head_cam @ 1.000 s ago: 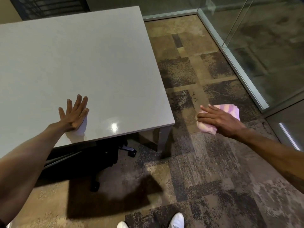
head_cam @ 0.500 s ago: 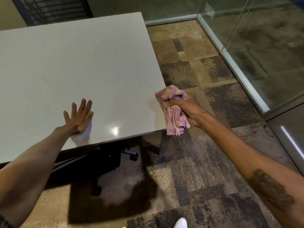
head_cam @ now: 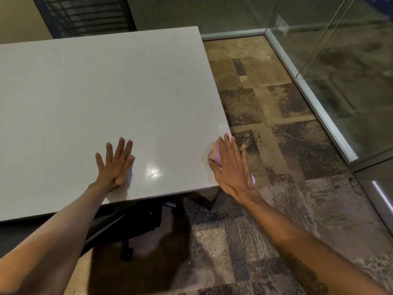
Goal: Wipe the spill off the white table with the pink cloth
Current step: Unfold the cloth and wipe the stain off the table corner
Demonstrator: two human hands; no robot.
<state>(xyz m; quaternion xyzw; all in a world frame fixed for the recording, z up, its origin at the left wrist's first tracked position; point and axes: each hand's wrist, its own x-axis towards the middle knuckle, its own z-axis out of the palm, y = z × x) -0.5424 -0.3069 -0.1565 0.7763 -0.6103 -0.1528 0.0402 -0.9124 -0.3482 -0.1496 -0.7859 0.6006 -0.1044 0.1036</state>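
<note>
Mostly beneath right hand [head_cam: 231, 171]: pink cloth [head_cam: 214, 153]

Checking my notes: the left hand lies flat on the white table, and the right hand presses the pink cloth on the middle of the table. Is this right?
Not quite. In the head view the right hand presses the pink cloth at the near right corner of the table, not the middle. The left hand does lie flat.

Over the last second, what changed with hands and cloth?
The right hand brought the pink cloth leftward from over the carpet to the near right corner of the white table; its fingers, curled round the cloth half a second ago, now lie straight, pressing it on the edge. The left hand stayed flat on the tabletop.
</note>
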